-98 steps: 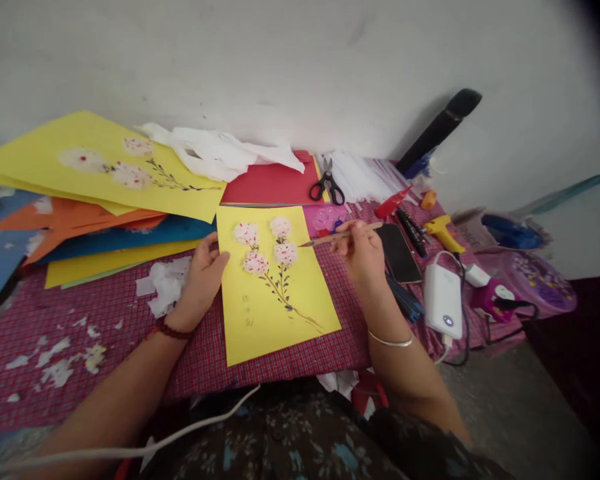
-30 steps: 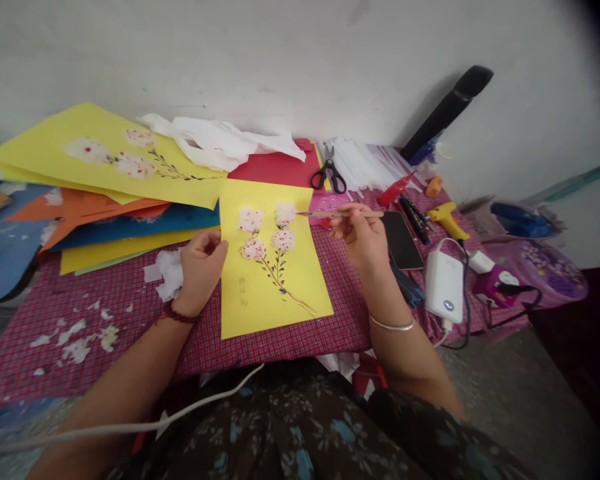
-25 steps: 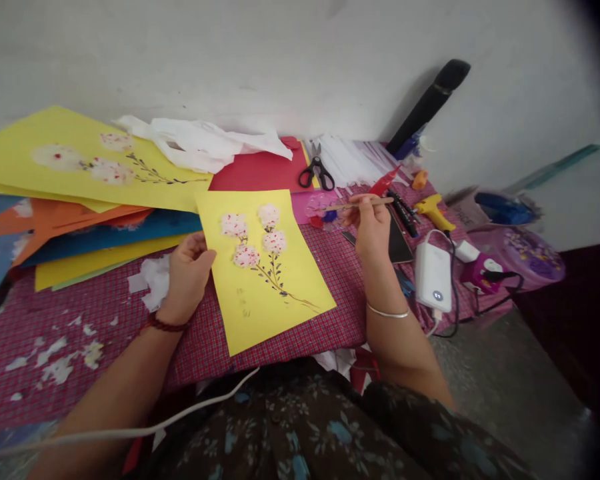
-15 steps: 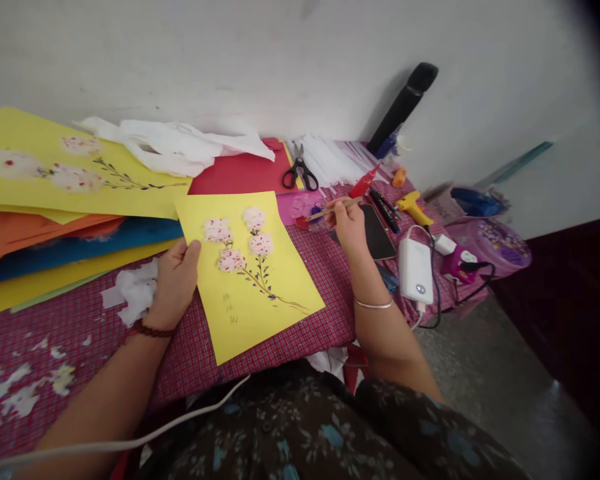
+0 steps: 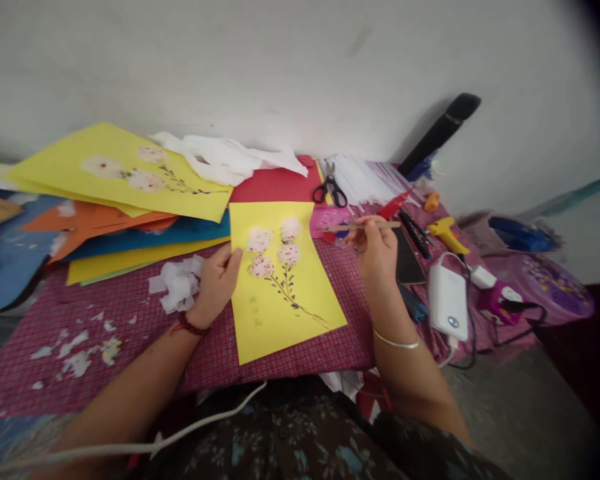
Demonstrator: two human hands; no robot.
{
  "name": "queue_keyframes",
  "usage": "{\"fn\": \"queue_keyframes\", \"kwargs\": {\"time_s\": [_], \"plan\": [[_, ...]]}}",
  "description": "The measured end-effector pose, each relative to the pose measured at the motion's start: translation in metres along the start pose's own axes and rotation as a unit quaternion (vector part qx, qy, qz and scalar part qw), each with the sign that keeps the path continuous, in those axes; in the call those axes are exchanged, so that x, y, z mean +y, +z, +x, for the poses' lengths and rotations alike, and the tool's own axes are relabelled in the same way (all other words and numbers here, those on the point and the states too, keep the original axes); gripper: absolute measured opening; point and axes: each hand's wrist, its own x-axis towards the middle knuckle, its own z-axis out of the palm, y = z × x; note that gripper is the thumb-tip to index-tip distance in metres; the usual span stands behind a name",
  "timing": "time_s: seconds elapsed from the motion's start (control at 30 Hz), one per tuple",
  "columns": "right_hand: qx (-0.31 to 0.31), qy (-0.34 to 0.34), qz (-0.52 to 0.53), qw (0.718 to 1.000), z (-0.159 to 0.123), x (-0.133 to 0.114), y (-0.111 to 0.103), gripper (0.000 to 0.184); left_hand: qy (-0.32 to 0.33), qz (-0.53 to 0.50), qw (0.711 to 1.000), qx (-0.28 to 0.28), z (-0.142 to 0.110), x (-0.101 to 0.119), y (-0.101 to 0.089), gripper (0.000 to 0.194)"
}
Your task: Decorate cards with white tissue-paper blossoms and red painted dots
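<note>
A yellow sheet (image 5: 285, 313) with pink paper flowers and a painted dark stem lies on the red checked cloth (image 5: 145, 333). My left hand (image 5: 215, 283) grips its left edge, thumb on top. My right hand (image 5: 377, 250) is closed on a thin wooden paintbrush (image 5: 363, 227), held level, its tip pointing left over a pink paint palette (image 5: 330, 219) just right of the sheet's top.
Stacked yellow, orange and blue sheets (image 5: 120, 200) fill the left. Black scissors (image 5: 330, 190), a red tube (image 5: 395, 203), a yellow glue gun (image 5: 445, 233), a phone (image 5: 410, 263) and a white power bank (image 5: 447, 300) lie right. White paper scraps (image 5: 177, 287) sit beside my left hand.
The brush tip has left the flowers on the sheet and now sits over the pink palette. My left hand stays on the sheet's left edge; the camera has swung about.
</note>
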Motion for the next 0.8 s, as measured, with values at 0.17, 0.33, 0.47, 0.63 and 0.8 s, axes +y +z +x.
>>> {"fn": "queue_keyframes", "kwargs": {"time_s": [0.17, 0.33, 0.47, 0.63, 0.8], "plan": [[-0.108, 0.041, 0.055, 0.992, -0.027, -0.020, 0.044, 0.021, 0.077, 0.053, 0.996, -0.002, -0.002, 0.004, 0.000, 0.031], [-0.129, 0.016, 0.038, 0.991, -0.031, -0.011, 0.064, 0.018, 0.120, 0.056, 0.991, -0.023, -0.003, 0.005, -0.001, 0.031], [-0.122, 0.020, 0.037, 0.992, -0.032, 0.000, 0.065, 0.015, 0.142, 0.049, 0.988, -0.033, -0.002, 0.007, 0.000, 0.031], [-0.121, 0.032, 0.043, 0.991, -0.033, 0.006, 0.064, 0.016, 0.166, 0.055, 0.984, -0.041, -0.003, 0.005, 0.000, 0.028], [-0.112, 0.053, 0.055, 0.991, -0.032, 0.004, 0.062, 0.017, 0.165, 0.055, 0.984, -0.048, -0.004, 0.002, 0.000, 0.026]]}}
